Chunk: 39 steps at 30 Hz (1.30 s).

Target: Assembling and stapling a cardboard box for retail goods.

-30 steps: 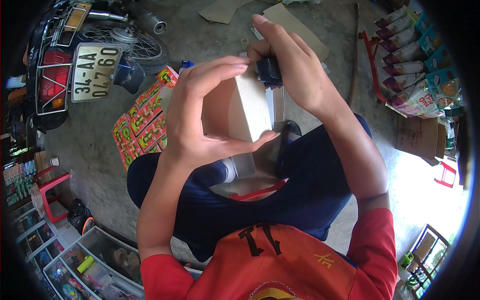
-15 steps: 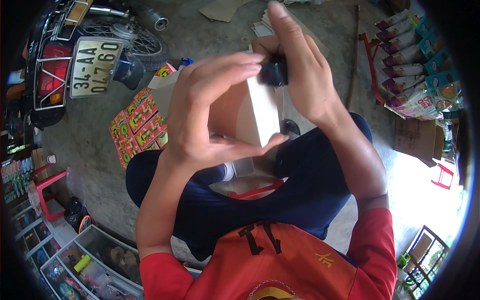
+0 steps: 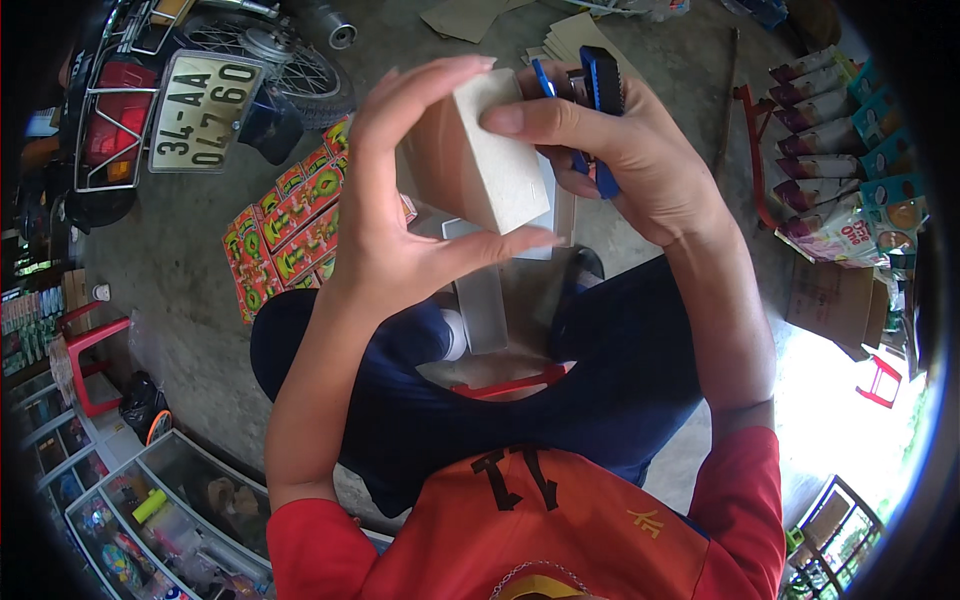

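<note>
Before me, above my knees, is a small cardboard box (image 3: pixel 512 180) with a pale grey face and brownish sides. My left hand (image 3: pixel 372 205) wraps round it from the left, fingers over the top edge and thumb under the lower edge. A blue-and-black stapler (image 3: pixel 603 88) lies in my right hand (image 3: pixel 655 165), held by the curled fingers. The right thumb rests against the box's pale face. Between stapler and box there is a small gap. Part of the stapler is hidden by my fingers.
Red-and-green printed boxes (image 3: pixel 285 235) lie on the floor at left, near a parked motorbike (image 3: pixel 110 130). Flat cardboard sheets (image 3: pixel 590 45) lie ahead. A pale plastic piece (image 3: pixel 484 312) sits between my feet. Rows of packets (image 3: pixel 815 145) stand at right, above a carton (image 3: pixel 830 300).
My right hand has turned, bringing the stapler away from the box's upper edge and out to the right. Its thumb has come down onto the box, which the left hand has raised and tilted slightly.
</note>
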Tool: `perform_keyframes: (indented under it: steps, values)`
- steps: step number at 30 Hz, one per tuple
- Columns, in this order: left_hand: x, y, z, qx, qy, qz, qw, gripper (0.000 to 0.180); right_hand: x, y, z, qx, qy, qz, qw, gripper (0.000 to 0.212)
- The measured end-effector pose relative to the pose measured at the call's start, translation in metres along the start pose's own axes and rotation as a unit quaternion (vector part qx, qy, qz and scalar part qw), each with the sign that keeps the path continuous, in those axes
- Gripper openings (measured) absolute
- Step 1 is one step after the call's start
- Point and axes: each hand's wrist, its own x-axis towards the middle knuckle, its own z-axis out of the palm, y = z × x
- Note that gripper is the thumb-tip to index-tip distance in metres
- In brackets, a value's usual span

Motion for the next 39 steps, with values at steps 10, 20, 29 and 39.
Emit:
perform_keyframes:
  steps: [10,20,29,39]
  values:
    - [0.004,-0.004,-0.017,-0.274,0.141,-0.509,0.803,0.098,-0.01,0.011,0.024,-0.319,-0.053,-0.381,0.866,0.031]
    - [0.012,-0.007,-0.043,-0.507,0.19,-0.457,0.705,0.086,-0.03,0.025,0.048,-0.382,-0.203,-0.374,0.82,0.028]
    - [0.009,-0.005,-0.059,-0.466,0.249,-0.466,0.71,0.088,-0.026,0.021,0.038,-0.351,-0.317,-0.224,0.852,0.033]
    - [0.001,0.007,-0.011,-0.329,0.067,-0.475,0.813,0.07,-0.002,-0.011,0.013,-0.406,0.193,-0.509,0.734,0.048]
